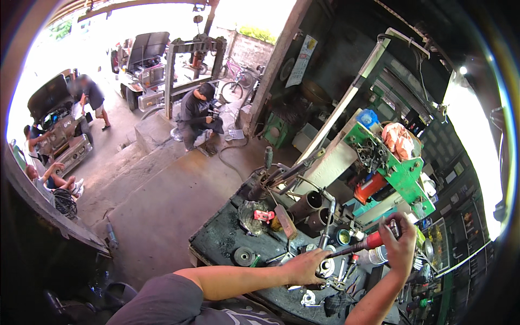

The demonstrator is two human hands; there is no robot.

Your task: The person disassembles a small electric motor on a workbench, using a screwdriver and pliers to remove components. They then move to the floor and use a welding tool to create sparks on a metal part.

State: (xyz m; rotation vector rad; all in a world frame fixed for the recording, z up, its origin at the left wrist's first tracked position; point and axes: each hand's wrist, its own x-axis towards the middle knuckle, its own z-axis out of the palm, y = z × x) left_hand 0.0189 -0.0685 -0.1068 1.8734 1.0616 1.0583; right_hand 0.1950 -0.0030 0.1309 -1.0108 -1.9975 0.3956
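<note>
My right hand [398, 241] grips a red-bodied tool [370, 242] with a metal end and a long dark shaft [346, 250] reaching left toward a round silver part [326, 267] on the dark workbench [216, 241]. My left hand [306, 265] is closed at that part and the shaft's far end; exactly what its fingers hold is hidden. Around them lie several small metal parts [307, 298] and tools, a small can [343, 236], a white bucket [377, 254] and a black ring [244, 255].
A green frame [414, 187] and leaning bar [341, 122] stand beyond the bench, beside upright metal cylinders [303, 206]. A person [195, 116] sits near a hose [230, 168] on the floor. Further left, several people [92, 97] are beside cars [62, 141]; bicycles [235, 86] stand behind.
</note>
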